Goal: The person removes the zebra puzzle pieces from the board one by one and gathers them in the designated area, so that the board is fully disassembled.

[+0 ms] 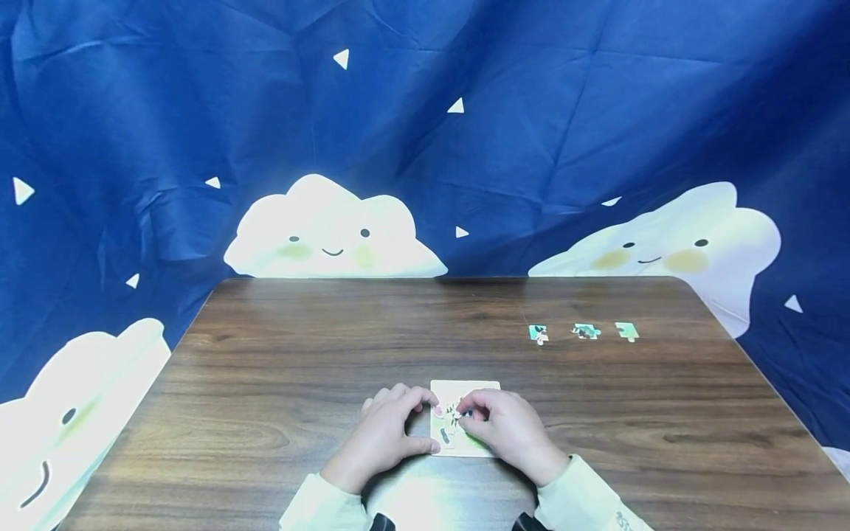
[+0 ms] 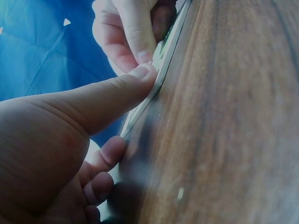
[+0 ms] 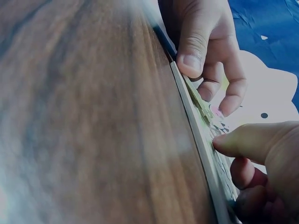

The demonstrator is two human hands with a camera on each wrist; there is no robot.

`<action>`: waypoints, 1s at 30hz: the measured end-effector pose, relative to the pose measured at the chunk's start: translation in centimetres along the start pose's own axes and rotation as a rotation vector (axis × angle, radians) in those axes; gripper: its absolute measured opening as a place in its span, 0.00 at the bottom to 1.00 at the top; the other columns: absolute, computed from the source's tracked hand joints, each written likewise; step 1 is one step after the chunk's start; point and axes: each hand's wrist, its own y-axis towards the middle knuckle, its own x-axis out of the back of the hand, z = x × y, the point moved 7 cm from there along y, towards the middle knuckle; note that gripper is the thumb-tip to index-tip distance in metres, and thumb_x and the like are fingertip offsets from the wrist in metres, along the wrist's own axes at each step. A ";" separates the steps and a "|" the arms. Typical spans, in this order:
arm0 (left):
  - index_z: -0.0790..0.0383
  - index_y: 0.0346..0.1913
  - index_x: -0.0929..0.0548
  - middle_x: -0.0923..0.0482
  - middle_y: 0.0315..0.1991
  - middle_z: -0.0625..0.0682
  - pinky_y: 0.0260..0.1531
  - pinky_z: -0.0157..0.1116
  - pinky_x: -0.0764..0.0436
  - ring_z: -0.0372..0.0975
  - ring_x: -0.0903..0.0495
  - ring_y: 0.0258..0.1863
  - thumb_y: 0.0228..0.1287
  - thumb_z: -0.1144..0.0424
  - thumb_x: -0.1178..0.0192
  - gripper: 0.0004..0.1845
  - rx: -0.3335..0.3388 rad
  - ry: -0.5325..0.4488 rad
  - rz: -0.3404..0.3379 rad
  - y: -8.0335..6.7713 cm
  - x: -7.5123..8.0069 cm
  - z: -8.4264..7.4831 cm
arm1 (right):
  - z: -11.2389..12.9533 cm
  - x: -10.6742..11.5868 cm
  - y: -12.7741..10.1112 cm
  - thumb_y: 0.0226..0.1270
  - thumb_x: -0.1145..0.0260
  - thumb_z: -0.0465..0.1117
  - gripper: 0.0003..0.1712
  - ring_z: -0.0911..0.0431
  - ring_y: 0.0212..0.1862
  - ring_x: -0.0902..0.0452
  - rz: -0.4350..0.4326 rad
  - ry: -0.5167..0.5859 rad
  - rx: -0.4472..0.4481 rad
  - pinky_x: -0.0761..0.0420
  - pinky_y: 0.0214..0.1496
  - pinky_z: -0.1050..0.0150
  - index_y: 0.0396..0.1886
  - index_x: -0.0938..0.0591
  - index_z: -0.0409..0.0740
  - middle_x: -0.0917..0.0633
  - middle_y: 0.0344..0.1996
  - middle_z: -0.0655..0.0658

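Note:
A small square puzzle board [image 1: 465, 385] with a pale rim lies flat near the table's front. My left hand [image 1: 384, 431] grips its left side, the thumb at the near corner and the bent forefinger higher up beside a pink patch of the picture. Over the board's middle, my right hand [image 1: 508, 428] pinches a small puzzle piece [image 1: 458, 415] between thumb and forefinger; those fingers hide most of it. Green and black-and-white picture parts [image 3: 205, 112] show inside the board in the right wrist view, between the two hands.
Three loose jigsaw pieces lie apart in a row farther back on the right: a teal-and-white piece [image 1: 538, 334], a teal-and-dark piece [image 1: 586, 332] and a light green piece [image 1: 626, 331]. The brown wooden table [image 1: 299, 354] ends at a blue cloud-print curtain [image 1: 505, 162].

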 end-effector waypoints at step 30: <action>0.39 0.48 0.22 0.29 0.39 0.39 0.36 0.37 0.41 0.36 0.35 0.37 0.39 0.39 0.31 0.28 0.020 0.034 0.019 -0.1 0.0 0.0 | 0.2 0.0 -0.1 0.47 0.27 0.47 0.07 0.70 0.19 0.36 0.000 0.040 -0.034 0.36 0.25 0.70 0.23 0.18 0.63 0.31 0.15 0.66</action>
